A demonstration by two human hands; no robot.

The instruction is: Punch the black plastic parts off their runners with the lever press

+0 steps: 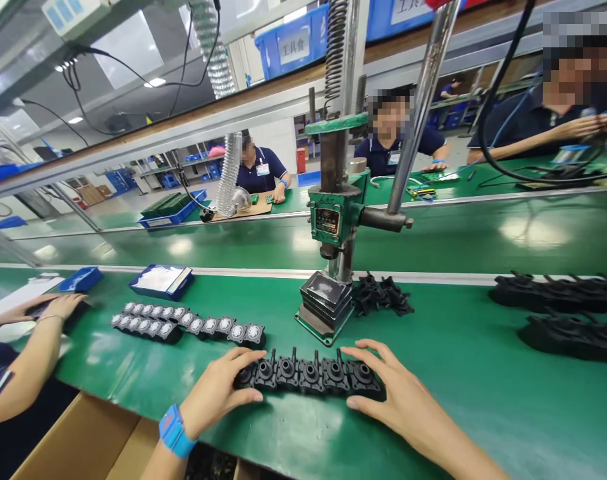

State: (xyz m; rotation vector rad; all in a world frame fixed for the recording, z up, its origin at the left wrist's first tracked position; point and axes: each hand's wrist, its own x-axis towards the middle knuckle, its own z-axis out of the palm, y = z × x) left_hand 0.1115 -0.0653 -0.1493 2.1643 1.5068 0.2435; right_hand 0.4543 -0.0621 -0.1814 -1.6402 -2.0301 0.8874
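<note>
A row of several black plastic housings [310, 375], each with a round raised centre and some with a thin upright spout, lies on the green bench in front of me. My left hand [223, 387] grips the left end of this row between thumb and fingers. At the right end, my right hand [390, 383] has its thumb in front and its fingers behind, closed around the last housing. Just beyond the row stands a green hand press [336, 217] with a dark metal block [326, 293] on its base. Loose small black plastic pieces [383, 293] are heaped beside it.
Black housings with white round faces [183, 321] form rows on the left. More black housings [573, 327] stand in rows at far right. A blue tray [160, 281] holds white material. A co-worker's arms [46, 327] reach in from the left; a cardboard box [78, 437] sits below the bench edge.
</note>
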